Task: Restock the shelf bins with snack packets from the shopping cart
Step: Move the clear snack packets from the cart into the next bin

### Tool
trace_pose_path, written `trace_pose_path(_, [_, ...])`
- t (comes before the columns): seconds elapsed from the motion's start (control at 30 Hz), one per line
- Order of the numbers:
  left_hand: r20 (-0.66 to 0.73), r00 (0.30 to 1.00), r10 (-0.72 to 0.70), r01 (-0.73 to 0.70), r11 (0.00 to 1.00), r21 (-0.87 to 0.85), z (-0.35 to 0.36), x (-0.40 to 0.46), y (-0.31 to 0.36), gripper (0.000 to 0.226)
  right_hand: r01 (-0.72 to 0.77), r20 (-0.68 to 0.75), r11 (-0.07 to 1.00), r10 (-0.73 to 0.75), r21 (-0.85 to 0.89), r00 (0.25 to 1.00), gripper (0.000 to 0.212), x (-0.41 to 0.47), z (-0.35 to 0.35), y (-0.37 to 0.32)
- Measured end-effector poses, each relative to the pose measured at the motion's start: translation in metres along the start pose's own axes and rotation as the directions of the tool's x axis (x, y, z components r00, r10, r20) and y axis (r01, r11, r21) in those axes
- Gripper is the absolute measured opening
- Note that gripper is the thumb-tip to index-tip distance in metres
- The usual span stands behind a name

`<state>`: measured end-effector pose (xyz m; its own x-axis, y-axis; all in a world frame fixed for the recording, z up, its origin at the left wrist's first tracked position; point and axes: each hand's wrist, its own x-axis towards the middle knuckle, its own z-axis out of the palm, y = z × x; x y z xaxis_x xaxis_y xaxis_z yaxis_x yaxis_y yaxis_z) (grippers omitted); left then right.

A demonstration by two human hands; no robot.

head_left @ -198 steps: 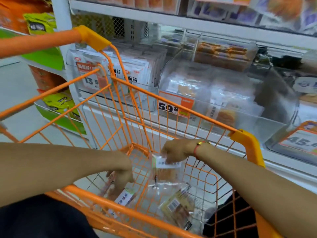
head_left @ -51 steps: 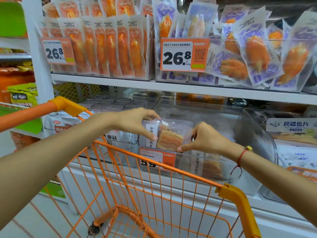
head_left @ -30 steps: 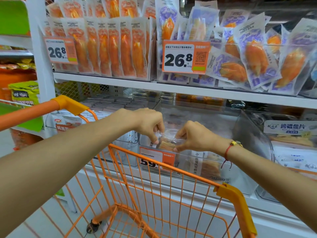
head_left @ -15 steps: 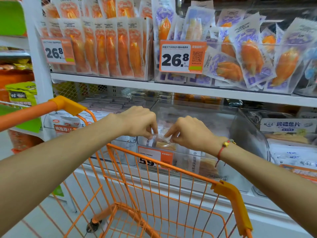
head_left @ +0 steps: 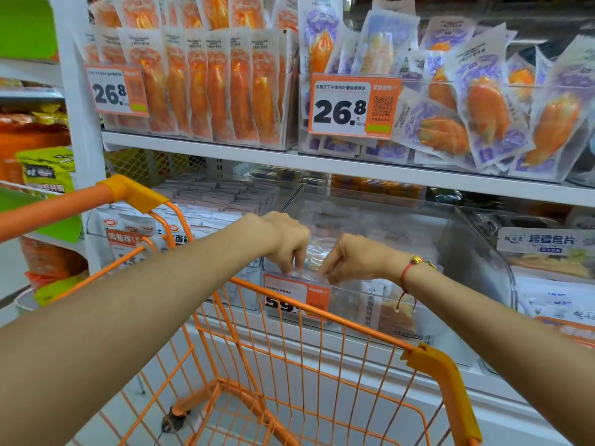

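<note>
Both my hands reach over the orange shopping cart into a clear plastic shelf bin on the lower shelf. My left hand and my right hand point fingers down and pinch the top edge of a clear snack packet with a tan snack inside. The packet sits low at the bin's front wall, just behind the orange price tag. More packets of the same kind stand in the bin to the right. The cart's inside is mostly out of view.
A bin of white packets stands to the left, another bin with fish-slice packets to the right. The upper shelf overhangs the bins and holds orange snack packs. The cart's yellow corner lies below my right forearm.
Both hands have brought a packet up from the cart and lowered it into the bin. Over the last second it sank deeper behind the front wall, with fingers now pointing down.
</note>
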<state>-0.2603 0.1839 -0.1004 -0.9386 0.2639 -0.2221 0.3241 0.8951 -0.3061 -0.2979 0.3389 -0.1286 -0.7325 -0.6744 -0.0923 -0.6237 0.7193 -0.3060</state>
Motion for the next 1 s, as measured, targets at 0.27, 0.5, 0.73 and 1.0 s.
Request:
trace_pose_path(0.27, [-0.082, 0.997, -0.016, 0.000, 0.981, -0.192, 0.012, -0.023, -0.015, 0.038, 0.106, -0.125, 0.991, -0.115, -0.076, 0.985, 0.020, -0.026, -0.013, 0.010])
trace_pose_path(0.5, [-0.166, 0.984, -0.069, 0.069, 0.998, -0.004, 0.025, -0.021, -0.002, 0.038, 0.097, -0.354, 0.990, -0.126, -0.099, 0.927, 0.016, -0.035, 0.013, 0.010])
trace_pose_path(0.73, [-0.143, 0.969, -0.202, 0.179, 0.971, -0.159, 0.012, -0.054, 0.016, 0.046, 0.123, -0.294, 0.987, -0.147, -0.101, 0.944, 0.032, -0.074, -0.001, 0.009])
trace_pose_path(1.0, [-0.061, 0.986, -0.158, 0.138, 0.959, -0.249, 0.012, -0.112, 0.066, 0.021, 0.224, -0.135, 0.968, -0.208, 0.111, 0.969, 0.020, -0.134, 0.019, 0.000])
